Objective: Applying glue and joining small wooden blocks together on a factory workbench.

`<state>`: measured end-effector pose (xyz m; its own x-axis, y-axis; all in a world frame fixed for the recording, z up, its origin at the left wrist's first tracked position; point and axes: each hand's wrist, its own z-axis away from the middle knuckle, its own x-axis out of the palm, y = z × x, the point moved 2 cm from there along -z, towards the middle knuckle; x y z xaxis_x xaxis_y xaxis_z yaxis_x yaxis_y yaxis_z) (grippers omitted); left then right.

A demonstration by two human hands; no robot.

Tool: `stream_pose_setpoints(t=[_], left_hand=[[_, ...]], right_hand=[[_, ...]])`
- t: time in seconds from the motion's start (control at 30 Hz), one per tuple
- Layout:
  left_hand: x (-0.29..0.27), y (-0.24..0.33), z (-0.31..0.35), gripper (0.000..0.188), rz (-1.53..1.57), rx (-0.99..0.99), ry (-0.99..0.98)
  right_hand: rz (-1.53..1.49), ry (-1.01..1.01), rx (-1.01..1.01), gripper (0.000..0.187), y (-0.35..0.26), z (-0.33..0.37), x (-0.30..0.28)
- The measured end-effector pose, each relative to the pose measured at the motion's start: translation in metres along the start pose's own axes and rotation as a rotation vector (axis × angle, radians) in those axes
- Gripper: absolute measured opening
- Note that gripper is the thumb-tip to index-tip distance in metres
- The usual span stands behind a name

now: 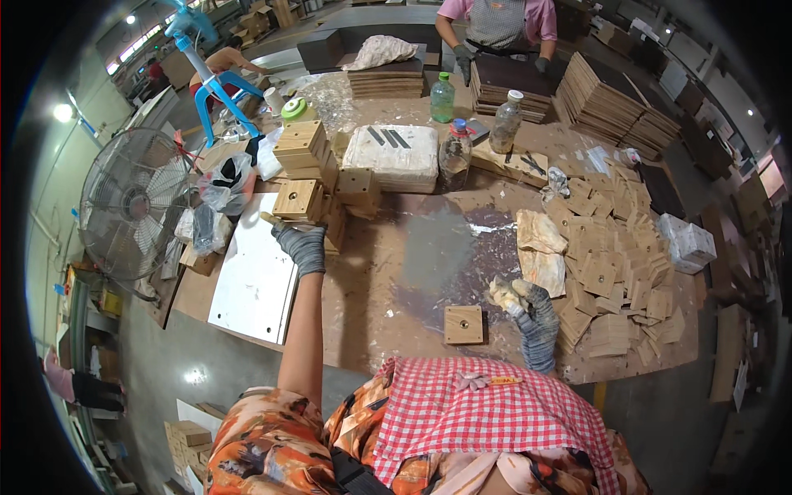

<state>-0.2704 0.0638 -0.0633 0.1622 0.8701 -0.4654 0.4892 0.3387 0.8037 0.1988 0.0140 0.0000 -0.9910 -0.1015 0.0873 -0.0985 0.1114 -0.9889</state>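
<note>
My left hand (300, 247), in a grey knit glove, reaches to the near edge of a wooden block (295, 200) on a stack at the left. One pale fingertip sticks out to the left of the block; the hand looks open, its other fingers partly hidden. Low over the table at the right is my right hand (535, 318), gloved too, with its whitish fingers curled together. What they hold, if anything, is too small to name. Just left of it lies a square wooden block (464, 325) with a hole in its middle. A stained cloth (541, 247) lies beyond that hand.
Many loose wooden blocks (606, 272) are heaped at the right. Behind stand a white wrapped package (392, 157), bottles (455, 153) and stacked boards (606, 99). A white panel (254, 276) and a fan (136, 202) are at the left. Across the table stands a co-worker (499, 29).
</note>
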Motion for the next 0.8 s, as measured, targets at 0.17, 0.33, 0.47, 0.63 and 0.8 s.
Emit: stream_pose_setpoints(t=[0.17, 0.33, 0.47, 0.63, 0.8], left_hand=[[0.0, -0.001, -0.004, 0.134, -0.041, 0.184, 0.136], [-0.005, 0.001, -0.009, 0.122, 0.163, 0.231, 0.098], [-0.012, -0.001, -0.009, 0.113, 0.079, 0.225, 0.126], [-0.028, 0.042, 0.047, 0.117, -0.299, 0.224, 0.236], [-0.007, 0.073, 0.191, 0.07, 0.363, 0.036, -1.066]], right_hand=[[-0.087, -0.002, -0.064, 0.036, -0.006, -0.001, -0.006], [0.448, 0.145, -0.101, 0.042, 0.015, -0.004, -0.046], [-0.573, 0.243, 0.19, 0.051, 0.032, -0.01, -0.051], [-0.672, 0.152, 0.33, 0.046, 0.031, -0.006, -0.064], [-0.804, 0.152, 0.318, 0.035, 0.046, 0.007, -0.061]])
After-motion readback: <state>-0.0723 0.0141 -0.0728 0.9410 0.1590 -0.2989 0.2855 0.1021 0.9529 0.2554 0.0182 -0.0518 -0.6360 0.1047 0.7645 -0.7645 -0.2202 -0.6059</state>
